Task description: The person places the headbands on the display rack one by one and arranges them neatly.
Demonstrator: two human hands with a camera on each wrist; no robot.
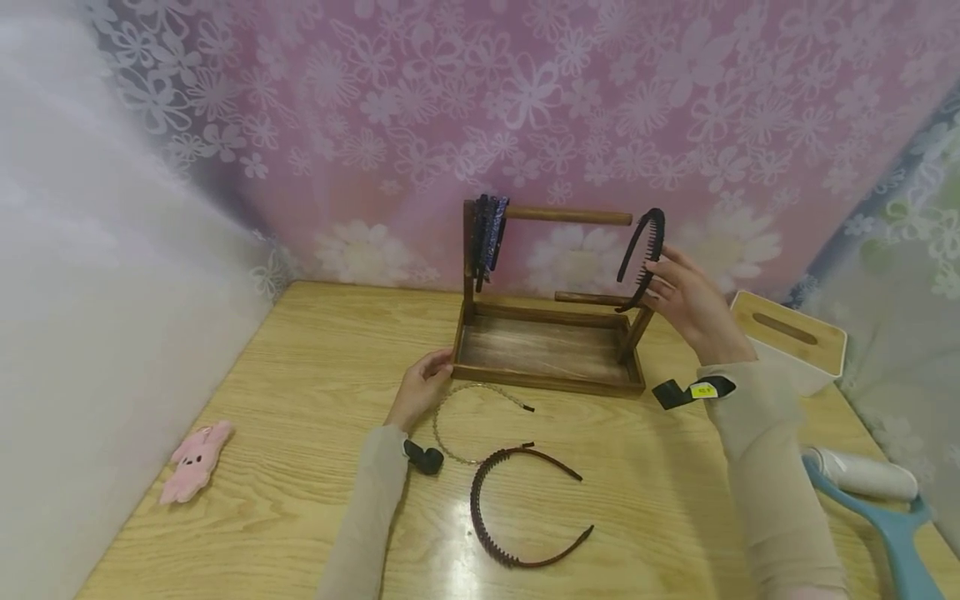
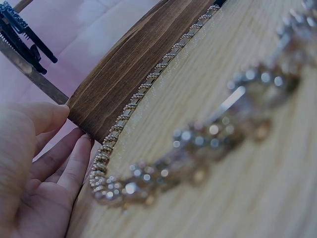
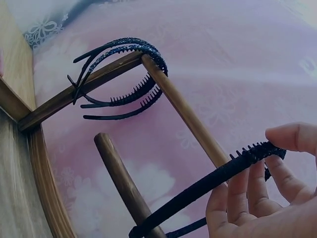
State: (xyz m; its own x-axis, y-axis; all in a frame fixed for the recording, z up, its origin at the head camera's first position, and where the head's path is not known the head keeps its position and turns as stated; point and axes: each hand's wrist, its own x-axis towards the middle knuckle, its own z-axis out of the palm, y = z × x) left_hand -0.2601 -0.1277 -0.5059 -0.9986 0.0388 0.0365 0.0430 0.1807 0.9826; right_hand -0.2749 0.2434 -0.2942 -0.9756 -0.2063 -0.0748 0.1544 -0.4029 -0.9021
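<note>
A wooden stand point(image 1: 551, 383) with a shallow tray base and two rods stands at the table's far side. My left hand point(image 1: 422, 389) grips its front left corner, the thumb at the top edge and fingers below in the left wrist view. My right hand point(image 1: 693, 304) pinches a black toothed headband point(image 1: 657, 229) beside the free right end of the upper rod point(image 1: 570, 216). In the right wrist view, this headband point(image 3: 193, 193) overlaps both rods. Several dark headbands point(image 1: 491, 237), some glittery, hang at that rod's left end. A beaded headband point(image 1: 437, 429) lies near my left hand.
A brown toothed headband point(image 1: 477, 504) lies in front, overlapping the beaded one. The pink plush toy point(image 1: 193, 462) is at left. To the right stand a white box with a wooden lid point(image 1: 787, 333) and a blue-handled lint roller point(image 1: 862, 475). Patterned cloth walls surround the table.
</note>
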